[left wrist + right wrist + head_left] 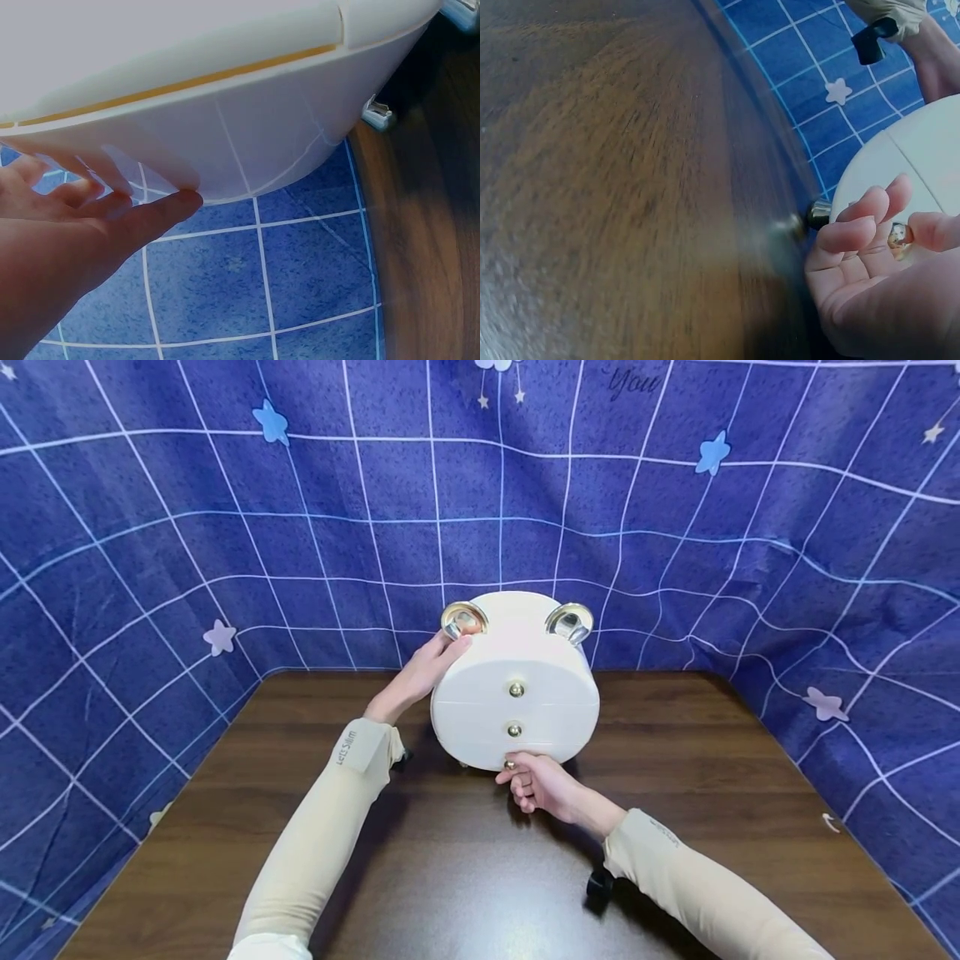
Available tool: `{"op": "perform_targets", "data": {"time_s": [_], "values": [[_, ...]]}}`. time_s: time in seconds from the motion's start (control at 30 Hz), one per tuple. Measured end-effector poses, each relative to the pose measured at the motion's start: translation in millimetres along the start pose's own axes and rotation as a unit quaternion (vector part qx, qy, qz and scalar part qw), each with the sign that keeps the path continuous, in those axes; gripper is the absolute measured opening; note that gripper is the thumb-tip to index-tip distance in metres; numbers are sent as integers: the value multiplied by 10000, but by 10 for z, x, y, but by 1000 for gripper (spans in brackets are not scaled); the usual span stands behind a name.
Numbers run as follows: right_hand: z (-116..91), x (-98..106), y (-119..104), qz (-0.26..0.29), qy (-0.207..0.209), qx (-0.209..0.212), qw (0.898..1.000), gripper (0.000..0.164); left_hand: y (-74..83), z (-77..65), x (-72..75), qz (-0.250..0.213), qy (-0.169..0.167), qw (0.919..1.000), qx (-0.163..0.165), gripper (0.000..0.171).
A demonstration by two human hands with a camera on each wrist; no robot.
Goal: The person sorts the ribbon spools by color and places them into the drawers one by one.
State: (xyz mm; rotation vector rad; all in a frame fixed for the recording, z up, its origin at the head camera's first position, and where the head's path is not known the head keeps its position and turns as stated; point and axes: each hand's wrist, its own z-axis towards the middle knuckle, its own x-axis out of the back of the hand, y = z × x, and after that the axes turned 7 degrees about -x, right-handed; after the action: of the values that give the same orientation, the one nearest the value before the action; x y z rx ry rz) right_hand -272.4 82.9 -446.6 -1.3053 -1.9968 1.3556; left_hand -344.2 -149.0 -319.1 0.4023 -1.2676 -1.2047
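Note:
A white, round-fronted drawer cabinet [517, 635] shaped like an alarm clock stands on the table, with two gold bell-like cups on top. Three gold knobs run down its front. Against the cabinet's left side, just below the left bell [464, 620], rests my left hand [427, 672], its fingers fairly straight along the glossy wall in the left wrist view. My right hand [551, 789] is at the bottom of the front and pinches the lowest knob [900, 235] between thumb and finger, the other fingers bent. Small metal feet [819, 214] show under the cabinet.
The brown wood-grain table [450, 877] extends around the cabinet on the left, right and front. Behind and beside it hangs a blue curtain [360, 543] with white grid lines and stars. A right bell [570, 622] juts from the cabinet's top.

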Motion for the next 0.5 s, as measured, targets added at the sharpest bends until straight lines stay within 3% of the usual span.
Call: {"op": "perform_targets", "data": {"time_s": [0.17, 0.27, 0.4, 0.47, 0.5], "values": [[-72, -26, 24, -74, -7, -24, 10000, 41, -11, -1, -9, 33, -48, 10000, 9, 59], [-189, -81, -12, -293, -111, 269, 9991, 36, -20, -1, 1, -20, -1, 10000, 33, 59], [-461, -162, -198, -785, -199, 1121, 9904, 37, -12, -20, 52, 48, 146, 9999, 5, 59], [-618, -169, -337, -1273, -93, 1746, 9763, 38, 4, -39, 93, 270, 248, 9993, -74, 58], [-706, -162, -415, -1583, 57, 2145, 9638, 36, 17, -60, 120, 444, 292, 9985, -133, 58]]}}
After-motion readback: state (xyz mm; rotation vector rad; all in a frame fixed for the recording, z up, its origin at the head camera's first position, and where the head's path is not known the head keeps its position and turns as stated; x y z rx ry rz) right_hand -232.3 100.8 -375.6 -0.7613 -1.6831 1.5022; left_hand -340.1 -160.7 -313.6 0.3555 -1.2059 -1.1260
